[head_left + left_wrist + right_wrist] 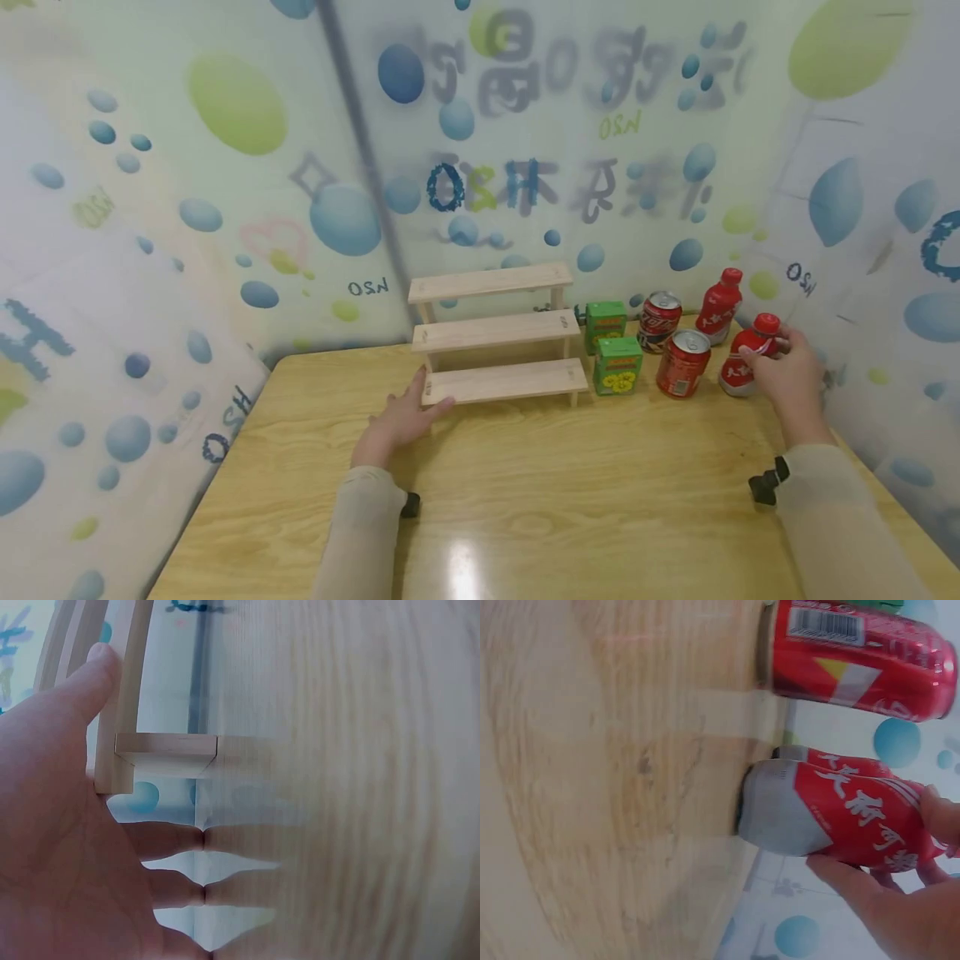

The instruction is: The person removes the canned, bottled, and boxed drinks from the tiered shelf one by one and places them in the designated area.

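My right hand (pixel 793 375) grips a small red bottle (pixel 742 367) of cola around its upper part, thumb on the near side. In the right wrist view, the red-and-grey label of this bottle (pixel 840 814) shows, its base at the tabletop. At the left end of a three-step wooden display shelf (pixel 502 382) rests my left hand (pixel 397 425), with fingers spread. Seen from the left wrist, the thumb of that hand (pixel 60 802) lies along the bottom step's edge (pixel 112 742), while the straight fingers reach down to the tabletop.
Left of the held bottle stand a red can (pixel 683 364) and a green box (pixel 618 367). Behind them are a second green box (pixel 604 323), a darker red can (pixel 660 323) and another red bottle (pixel 718 310). Patterned walls (pixel 247 208) border the wooden table (pixel 525 517).
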Available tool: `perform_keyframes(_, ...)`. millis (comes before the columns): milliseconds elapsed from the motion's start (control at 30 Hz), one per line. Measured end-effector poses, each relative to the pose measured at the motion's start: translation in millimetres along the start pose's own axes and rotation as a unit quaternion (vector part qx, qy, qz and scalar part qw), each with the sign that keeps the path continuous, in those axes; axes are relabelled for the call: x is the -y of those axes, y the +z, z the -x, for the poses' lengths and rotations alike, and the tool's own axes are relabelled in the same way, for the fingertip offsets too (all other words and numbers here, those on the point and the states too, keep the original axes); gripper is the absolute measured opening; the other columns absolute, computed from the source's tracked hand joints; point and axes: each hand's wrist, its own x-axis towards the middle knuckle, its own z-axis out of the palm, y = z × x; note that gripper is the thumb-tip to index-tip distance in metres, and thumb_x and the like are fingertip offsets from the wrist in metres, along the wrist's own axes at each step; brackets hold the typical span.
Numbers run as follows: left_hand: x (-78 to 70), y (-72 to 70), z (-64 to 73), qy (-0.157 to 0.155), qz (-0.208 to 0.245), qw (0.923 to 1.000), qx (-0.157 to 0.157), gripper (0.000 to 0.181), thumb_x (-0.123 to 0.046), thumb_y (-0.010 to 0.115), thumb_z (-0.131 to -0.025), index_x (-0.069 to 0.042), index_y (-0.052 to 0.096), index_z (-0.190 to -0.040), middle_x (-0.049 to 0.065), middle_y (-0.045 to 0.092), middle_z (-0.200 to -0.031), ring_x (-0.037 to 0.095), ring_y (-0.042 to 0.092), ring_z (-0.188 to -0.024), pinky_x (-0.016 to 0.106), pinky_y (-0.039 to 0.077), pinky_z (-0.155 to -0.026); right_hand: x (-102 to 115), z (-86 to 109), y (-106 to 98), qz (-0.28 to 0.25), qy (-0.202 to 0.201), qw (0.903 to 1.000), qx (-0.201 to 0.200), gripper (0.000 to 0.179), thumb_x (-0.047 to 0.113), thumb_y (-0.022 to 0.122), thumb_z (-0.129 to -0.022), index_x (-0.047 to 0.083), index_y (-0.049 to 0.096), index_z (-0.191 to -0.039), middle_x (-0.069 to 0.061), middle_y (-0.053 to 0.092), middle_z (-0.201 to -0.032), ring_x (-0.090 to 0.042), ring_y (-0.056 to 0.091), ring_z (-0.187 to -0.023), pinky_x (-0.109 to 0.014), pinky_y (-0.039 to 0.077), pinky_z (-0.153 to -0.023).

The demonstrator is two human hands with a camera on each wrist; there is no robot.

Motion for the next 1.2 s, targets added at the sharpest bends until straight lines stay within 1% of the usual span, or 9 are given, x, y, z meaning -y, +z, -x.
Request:
perform_keyframes(200,-2.7,-2.3,-4.7,-0.002,0.003,1.0000,-0.006,0.109,-0.088,0.042,-0.095,-0.030,-0.006,-0.173,0.014,0.014,-0.179,0.061,0.002,-0.160,0.090,-0.005,-0.116,2,-8.5,4,-0.010,0.000,0.9999,0.005,0.081,0.032,0.057,-0.109,0.002,0.012,-0.170,-0.032,0.023,-0.173,-0.056,0.033,-0.155,-0.071,0.039,-0.121)
perform_keyframes(300,-2.9,-1.7,-7.5,-0.002,0.002,1.0000,-0.006,0.109,-0.089,0.041,-0.094,-0.030,-0.007,-0.173,0.014,0.013,-0.180,0.062,0.002,-0.160,0.090,-0.006,-0.116,3,-13.2,3,-0.003,-0.002,1.0000,0.009,0.082,0.033,0.055,-0.110,0.001,0.010,-0.170,-0.032,0.020,-0.174,-0.056,0.032,-0.156,-0.071,0.038,-0.121)
perform_keyframes(500,2.1,-0.4,-4.7,-0.004,0.004,1.0000,-0.004,0.110,-0.090,0.040,-0.093,-0.031,-0.008,-0.172,0.013,0.013,-0.180,0.062,0.002,-0.160,0.090,-0.005,-0.116,3,-19.7,7,0.011,-0.012,0.9995,0.027,0.082,0.036,0.053,-0.111,-0.001,0.009,-0.169,-0.033,0.018,-0.174,-0.058,0.031,-0.155,-0.072,0.039,-0.120)
perform_keyframes(633,3.4,-0.7,-2.6,-0.008,0.009,0.9999,-0.006,0.109,-0.089,0.041,-0.094,-0.030,-0.007,-0.172,0.013,0.013,-0.180,0.061,0.002,-0.160,0.090,-0.006,-0.116,5,-20.7,9,0.024,-0.016,0.9992,0.026,0.081,0.034,0.053,-0.111,-0.001,0.008,-0.169,-0.033,0.016,-0.174,-0.058,0.030,-0.155,-0.072,0.039,-0.120)
perform_keyframes(833,5.4,-2.6,-2.3,-0.010,0.015,0.9998,-0.011,0.108,-0.090,0.041,-0.093,-0.033,-0.007,-0.172,0.011,0.014,-0.180,0.061,0.002,-0.160,0.090,-0.006,-0.117,5,-22.3,13,0.037,-0.035,0.9984,0.024,0.080,0.033,0.051,-0.112,-0.002,0.008,-0.168,-0.036,0.017,-0.173,-0.060,0.031,-0.154,-0.073,0.039,-0.119)
perform_keyframes(967,4.5,-0.4,-8.1,-0.003,0.010,0.9999,-0.011,0.109,-0.091,0.039,-0.093,-0.034,-0.009,-0.172,0.010,0.012,-0.180,0.061,0.003,-0.160,0.090,-0.005,-0.116,1,-24.6,11,0.038,-0.051,0.9976,0.026,0.080,0.033,0.050,-0.113,-0.003,0.006,-0.168,-0.037,0.015,-0.172,-0.061,0.030,-0.154,-0.074,0.039,-0.118)
perform_keyframes(1033,3.4,0.5,-10.8,-0.004,0.008,0.9999,-0.012,0.108,-0.091,0.040,-0.093,-0.035,-0.008,-0.172,0.009,0.013,-0.180,0.061,0.004,-0.160,0.090,-0.004,-0.117,0,-25.6,9,0.041,-0.069,0.9961,0.036,0.080,0.033,0.049,-0.113,-0.004,0.004,-0.168,-0.039,0.014,-0.172,-0.063,0.029,-0.153,-0.075,0.038,-0.117)
perform_keyframes(1133,1.4,1.4,-14.6,-0.003,0.003,1.0000,-0.006,0.109,-0.092,0.040,-0.092,-0.035,-0.008,-0.172,0.010,0.015,-0.180,0.061,0.006,-0.160,0.090,-0.002,-0.117,-1,-23.9,1,0.045,-0.094,0.9931,0.053,0.084,0.035,0.049,-0.113,-0.004,-0.001,-0.168,-0.040,0.007,-0.172,-0.065,0.021,-0.154,-0.079,0.031,-0.119)
perform_keyframes(1200,0.0,1.3,-16.8,-0.004,0.000,1.0000,0.000,0.110,-0.093,0.040,-0.090,-0.036,-0.008,-0.172,0.010,0.016,-0.180,0.059,0.007,-0.161,0.090,0.000,-0.118,1,-19.9,-4,0.062,-0.114,0.9903,0.049,0.088,0.040,0.050,-0.112,-0.002,-0.004,-0.168,-0.039,0.001,-0.173,-0.065,0.016,-0.155,-0.082,0.025,-0.119)
